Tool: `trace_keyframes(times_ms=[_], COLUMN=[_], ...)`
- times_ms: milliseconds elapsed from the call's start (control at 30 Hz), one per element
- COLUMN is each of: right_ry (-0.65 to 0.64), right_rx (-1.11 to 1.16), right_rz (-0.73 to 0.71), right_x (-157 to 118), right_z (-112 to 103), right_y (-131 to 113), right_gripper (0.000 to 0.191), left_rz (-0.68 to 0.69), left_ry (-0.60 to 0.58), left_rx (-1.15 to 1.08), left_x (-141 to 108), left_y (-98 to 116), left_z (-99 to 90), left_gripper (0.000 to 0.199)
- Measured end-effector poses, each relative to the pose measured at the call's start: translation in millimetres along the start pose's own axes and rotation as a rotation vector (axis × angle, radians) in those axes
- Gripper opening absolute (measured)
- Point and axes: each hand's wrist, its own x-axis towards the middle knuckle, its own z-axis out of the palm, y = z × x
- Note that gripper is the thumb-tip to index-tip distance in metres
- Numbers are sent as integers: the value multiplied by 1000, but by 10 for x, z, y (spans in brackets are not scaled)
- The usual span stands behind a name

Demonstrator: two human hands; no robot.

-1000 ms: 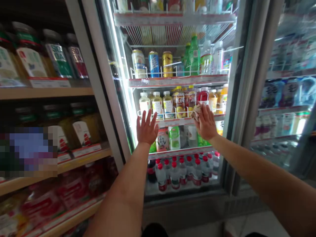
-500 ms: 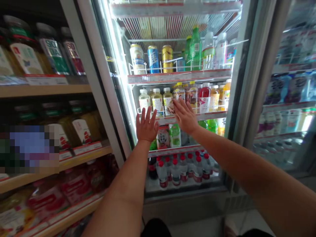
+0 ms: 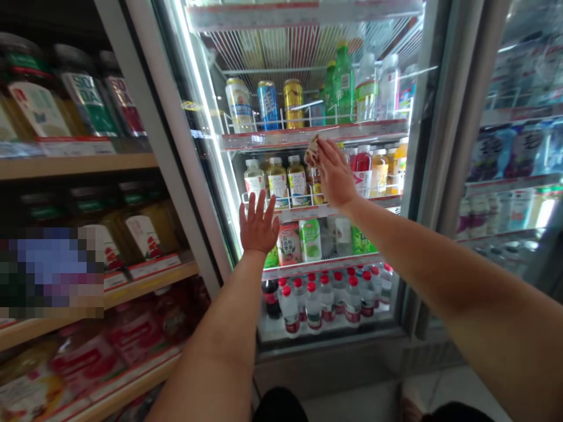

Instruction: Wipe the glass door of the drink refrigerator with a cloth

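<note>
The fridge door is smooth, glossy glass in a matt metal frame. The crumpled cloth looks soft and dull. The left shelves are matt wood.

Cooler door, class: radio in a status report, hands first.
Left hand flat, open on the glass door. Right hand pressing a crumpled cloth to the glass, upper-middle. Nothing between hands and glass.

Pale, brown-smudged cloth; cream, blue and gold cans; green bottles; red-capped water bottles with red-and-white labels; yellowish tea bottles with white caps; red-edged shelf strips.
</note>
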Motion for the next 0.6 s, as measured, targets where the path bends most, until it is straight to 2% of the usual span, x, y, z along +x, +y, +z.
trace_keyframes(times_ms=[100, 267, 367, 433, 500, 600], right_ry=[-83, -297, -356, -318, -228, -83], right_rx=[36, 15, 2, 1, 0, -11], right_rz=[-112, -454, -551, -485, -335, -145], right_x=[-218, -851, -826, -639, -451, -408], right_z=[54, -18, -119, -172, -196, -164], right_y=[-109, -347, -272, -156, -46, 24], right_gripper=[70, 67, 68, 69, 67, 63], left_rz=[0, 30, 42, 34, 17, 14], left_ry=[-1, 32, 47, 37, 23, 22], left_rx=[-8, 26, 48, 56, 51, 44], left_x=[-3, -9, -11, -12, -13, -17], left_y=[3, 12, 14, 17, 20, 22], left_z=[-2, -1, -3, -5, -5, -2], left_gripper=[59, 57, 57, 57, 57, 57])
